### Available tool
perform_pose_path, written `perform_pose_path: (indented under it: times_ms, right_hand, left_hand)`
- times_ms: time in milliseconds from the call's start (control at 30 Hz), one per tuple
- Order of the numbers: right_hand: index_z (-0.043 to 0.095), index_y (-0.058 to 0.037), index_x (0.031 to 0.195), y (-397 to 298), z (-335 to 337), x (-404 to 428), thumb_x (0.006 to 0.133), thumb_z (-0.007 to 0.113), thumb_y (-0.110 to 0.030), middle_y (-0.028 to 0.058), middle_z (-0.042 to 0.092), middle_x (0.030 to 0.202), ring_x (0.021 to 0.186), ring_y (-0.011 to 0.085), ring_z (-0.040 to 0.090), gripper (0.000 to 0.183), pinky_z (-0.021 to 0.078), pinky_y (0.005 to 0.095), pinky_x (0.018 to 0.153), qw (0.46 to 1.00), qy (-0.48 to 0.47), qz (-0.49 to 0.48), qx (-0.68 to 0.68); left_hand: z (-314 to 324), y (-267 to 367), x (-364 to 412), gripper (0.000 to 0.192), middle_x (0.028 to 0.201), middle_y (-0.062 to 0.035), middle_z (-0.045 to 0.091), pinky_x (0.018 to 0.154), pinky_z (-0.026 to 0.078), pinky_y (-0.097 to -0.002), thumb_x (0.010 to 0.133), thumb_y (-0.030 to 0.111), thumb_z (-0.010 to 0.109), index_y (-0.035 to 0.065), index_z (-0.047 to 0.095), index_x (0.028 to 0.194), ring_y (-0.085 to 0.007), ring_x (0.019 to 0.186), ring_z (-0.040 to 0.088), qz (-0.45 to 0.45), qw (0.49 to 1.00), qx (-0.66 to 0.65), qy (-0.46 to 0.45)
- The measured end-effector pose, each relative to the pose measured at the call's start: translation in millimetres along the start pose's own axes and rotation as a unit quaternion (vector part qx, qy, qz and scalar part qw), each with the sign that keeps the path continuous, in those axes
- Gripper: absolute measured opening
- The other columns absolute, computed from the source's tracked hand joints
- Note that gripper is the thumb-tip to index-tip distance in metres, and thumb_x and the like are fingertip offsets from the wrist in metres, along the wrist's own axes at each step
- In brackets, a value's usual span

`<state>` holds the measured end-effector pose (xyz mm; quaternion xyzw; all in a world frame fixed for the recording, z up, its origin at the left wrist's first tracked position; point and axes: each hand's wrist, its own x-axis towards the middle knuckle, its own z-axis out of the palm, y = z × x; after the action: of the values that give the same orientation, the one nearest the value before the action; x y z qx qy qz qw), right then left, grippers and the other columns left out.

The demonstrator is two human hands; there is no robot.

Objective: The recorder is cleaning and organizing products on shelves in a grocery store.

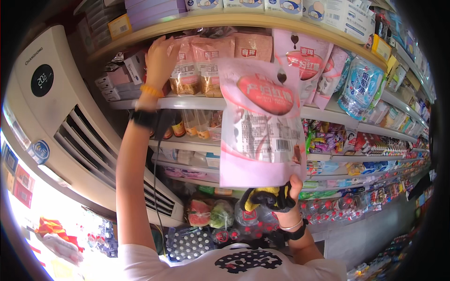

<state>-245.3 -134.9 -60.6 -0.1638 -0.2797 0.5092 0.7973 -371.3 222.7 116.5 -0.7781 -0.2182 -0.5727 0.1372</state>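
My right hand [291, 207] grips the lower edge of a large pink stand-up pouch [262, 172], its printed face towards me. A bunched yellow-and-black cloth item, perhaps a work glove [269, 198], is in the same hand under the pouch. My left hand [160, 59] is raised to the shelf, fingers apart, against the left side of a brown-sugar pouch [185, 70]. Whether its fingertips press on that pouch is hard to see. More brown pouches [212, 66] stand in a row beside it, and another pink pouch [306, 52] stands further right.
At left a tall floor-standing air conditioner [52, 116] flanks the shelves, a black cable [155, 168] hanging beside it. Small boxes [133, 66] sit left of my left hand. A shelf edge [246, 21] runs overhead. Below are bottles [177, 126], a wrapped watermelon piece [199, 213] and greens [220, 214].
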Motion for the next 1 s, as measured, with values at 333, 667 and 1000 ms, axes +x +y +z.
perform_pose_path:
  times_ms: [333, 667, 1000]
  right_hand:
    - [0.035, -0.0074, 0.125, 23, -51, -44, 0.076, 0.051, -0.038, 0.0101, 0.048, 0.117, 0.104, 0.0246, 0.05, 0.06, 0.0408, 0.0375, 0.088, 0.987, 0.132, -0.018, -0.09]
    - [0.041, -0.0017, 0.115, 23, -9, -41, 0.071, 0.058, -0.021, 0.0084, 0.051, 0.107, 0.099, 0.0188, 0.051, 0.051, 0.0417, 0.0329, 0.087, 0.978, 0.2, -0.015, -0.052]
    - [0.041, 0.0014, 0.116, 35, -33, -32, 0.076, 0.053, -0.025, 0.0084, 0.05, 0.109, 0.101, 0.0177, 0.049, 0.049, 0.037, 0.0313, 0.09, 0.979, 0.16, 0.048, -0.114]
  left_hand:
    - [94, -15, 65, 0.056, 0.107, -0.0209, 0.055, 0.091, 0.035, -0.0439, 0.074, 0.049, 0.054, 0.0056, 0.051, 0.11, -0.0364, 0.101, 0.051, -0.119, 0.978, -0.018, -0.168]
    - [148, -102, 75, 0.03, 0.098, -0.0186, 0.057, 0.074, 0.044, -0.0404, 0.081, 0.027, 0.048, 0.0044, 0.055, 0.1, -0.0362, 0.088, 0.054, 0.009, 0.984, 0.175, -0.004]
    - [130, -25, 62, 0.043, 0.085, -0.0141, 0.064, 0.094, 0.016, -0.0637, 0.075, 0.045, 0.053, 0.0101, 0.057, 0.1, -0.0353, 0.083, 0.059, -0.208, 0.971, 0.101, 0.06]
